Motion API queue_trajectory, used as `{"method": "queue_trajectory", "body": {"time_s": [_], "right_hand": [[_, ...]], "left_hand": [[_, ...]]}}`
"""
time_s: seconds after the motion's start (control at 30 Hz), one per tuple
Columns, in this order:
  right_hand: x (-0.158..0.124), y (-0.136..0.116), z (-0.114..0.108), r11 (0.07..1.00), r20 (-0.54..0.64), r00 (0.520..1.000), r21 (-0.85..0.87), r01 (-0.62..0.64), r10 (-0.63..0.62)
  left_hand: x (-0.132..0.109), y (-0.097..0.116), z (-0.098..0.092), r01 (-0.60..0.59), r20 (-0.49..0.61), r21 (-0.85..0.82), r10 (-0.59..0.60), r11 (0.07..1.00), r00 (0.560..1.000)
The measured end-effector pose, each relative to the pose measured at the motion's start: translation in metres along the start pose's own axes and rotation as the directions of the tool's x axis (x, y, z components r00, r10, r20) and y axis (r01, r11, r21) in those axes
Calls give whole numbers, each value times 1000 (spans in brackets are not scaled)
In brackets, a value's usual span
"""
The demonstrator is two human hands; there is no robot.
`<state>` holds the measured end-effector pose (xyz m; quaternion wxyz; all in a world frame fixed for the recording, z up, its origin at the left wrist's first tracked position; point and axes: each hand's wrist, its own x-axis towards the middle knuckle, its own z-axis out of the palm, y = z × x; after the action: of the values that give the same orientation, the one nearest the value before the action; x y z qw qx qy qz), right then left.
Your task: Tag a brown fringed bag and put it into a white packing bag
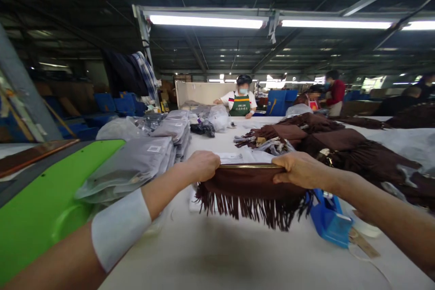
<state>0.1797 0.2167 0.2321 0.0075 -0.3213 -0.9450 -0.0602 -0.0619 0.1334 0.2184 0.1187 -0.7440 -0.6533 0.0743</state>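
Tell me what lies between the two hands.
In the head view, the zipped top edge of the fringed bag spans from the left hand to the right hand. Both hands grip it. White paper shows just beyond that edge.

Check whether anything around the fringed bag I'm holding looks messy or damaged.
Nothing looks damaged or spilled. The left hand and right hand grip the brown fringed bag level. Only the grey packets beside it sit in a slumped, fanned stack.
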Motion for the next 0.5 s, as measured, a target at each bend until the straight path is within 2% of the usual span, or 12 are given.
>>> {"method": "queue_trajectory", "body": {"time_s": [0.1, 0.17, 0.2, 0.23, 0.3, 0.33, 0.37, 0.4, 0.43, 0.47, 0.5], "right_hand": [[2, 5, 2, 993, -131, 991, -117, 7, -22], [-3, 2, 20, 984, -202, 977, -175, 33, -69], [-7, -2, 34, 980, -228, 969, -195, 49, -93], [-13, -9, 53, 976, -245, 963, -208, 64, -115], [-32, -28, 103, 970, -300, 941, -227, 90, -158], [-43, -39, 130, 965, -342, 921, -239, 106, -186], [-56, -50, 158, 952, -491, 831, -275, 137, -261], [-69, -59, 184, 953, -554, 787, -269, 140, -272], [-82, -67, 207, 963, -584, 774, -237, 125, -244], [-93, -72, 225, 965, -633, 734, -228, 126, -245], [-103, -75, 239, 969, -619, 751, -221, 112, -229]], "left_hand": [[1, -3, -9, 33, -103, 80, -24, 996, 994], [-5, 4, 2, 41, -160, 115, -22, 992, 987], [-11, 10, 15, 44, -176, 128, -21, 991, 984], [-20, 19, 33, 40, -202, 144, -11, 989, 979], [-43, 40, 83, 34, -248, 169, 9, 985, 969], [-58, 51, 112, 14, -359, 207, 63, 978, 931], [-73, 63, 141, 1, -462, 216, 101, 976, 881], [-88, 74, 169, -12, -498, 211, 118, 977, 859], [-102, 83, 193, -29, -516, 193, 126, 981, 847], [-114, 91, 214, -52, -537, 182, 144, 982, 832], [-124, 97, 229, -59, -567, 176, 150, 983, 810]]}}
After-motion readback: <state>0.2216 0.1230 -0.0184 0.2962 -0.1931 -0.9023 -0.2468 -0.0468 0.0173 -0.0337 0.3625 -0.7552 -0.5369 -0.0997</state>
